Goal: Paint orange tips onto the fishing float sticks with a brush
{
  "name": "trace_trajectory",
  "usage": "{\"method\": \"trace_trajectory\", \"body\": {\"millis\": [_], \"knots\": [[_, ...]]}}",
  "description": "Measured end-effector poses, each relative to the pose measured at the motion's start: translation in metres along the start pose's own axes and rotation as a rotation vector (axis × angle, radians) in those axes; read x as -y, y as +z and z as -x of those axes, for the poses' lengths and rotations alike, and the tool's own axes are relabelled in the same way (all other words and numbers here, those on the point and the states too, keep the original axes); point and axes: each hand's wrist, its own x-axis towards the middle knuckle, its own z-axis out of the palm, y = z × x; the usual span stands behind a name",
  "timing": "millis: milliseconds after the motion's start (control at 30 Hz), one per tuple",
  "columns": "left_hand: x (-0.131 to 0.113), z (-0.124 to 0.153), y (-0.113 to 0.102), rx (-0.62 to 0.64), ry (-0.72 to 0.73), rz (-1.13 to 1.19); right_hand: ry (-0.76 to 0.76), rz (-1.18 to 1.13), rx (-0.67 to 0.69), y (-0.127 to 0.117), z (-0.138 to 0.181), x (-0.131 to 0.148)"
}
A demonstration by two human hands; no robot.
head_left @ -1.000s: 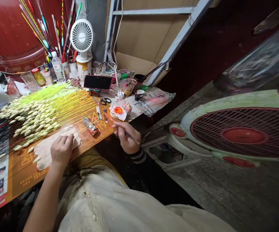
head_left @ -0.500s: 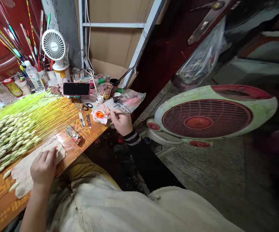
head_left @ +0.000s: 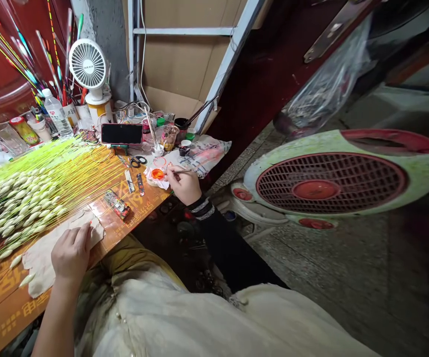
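Thin brush (head_left: 180, 171) at the orange paint dish (head_left: 158, 174), cream fishing floats (head_left: 21, 203) laid out in rows

The right hand (head_left: 184, 185) is closed narrowly around the thin brush, pinching it between the fingers and thumb like a pen. The brush's tip lies just beside the orange paint dish, which sits on a crumpled white tissue (head_left: 156, 180) at the far edge of the orange printed worktop (head_left: 151, 201). Whether the tip touches the paint is too small to tell.

The left hand (head_left: 71, 252) is open and lies flat, fingers slightly spread, on a soft beige cloth (head_left: 45, 260) at the near left. It holds nothing.

The cream fishing floats fill the left of the worktop, side by side, their plump bodies to the left and their long yellow-green stems (head_left: 76, 163) fanning toward the far end. A few bodies rest on the cloth's edge. Every body in view is plain cream, and no orange shows along the rows, though the stem tips are too fine to judge. So the whole batch looks unmarked at this size, with only the dish and brush in use.

Beyond them, banded floats (head_left: 46, 64) stand upright in pots at the far left. A phone (head_left: 121, 134) is propped on a stand, and scissors (head_left: 138, 161) lie just beside the tissue.
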Motion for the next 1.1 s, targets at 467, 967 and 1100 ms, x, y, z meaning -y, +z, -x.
{"method": "trace_trajectory", "body": {"millis": [467, 967, 1100], "knots": [[0.001, 0.003, 0.004, 0.004, -0.032, 0.037, 0.075, -0.108, -0.008, -0.026, 0.018, 0.009], [0.001, 0.000, 0.003, 0.001, -0.028, 0.044, 0.267, -0.418, -0.038, -0.023, 0.010, 0.004], [0.000, 0.001, 0.002, 0.014, -0.028, 0.046, 0.277, -0.402, -0.048, -0.014, 0.014, 0.000]]}}
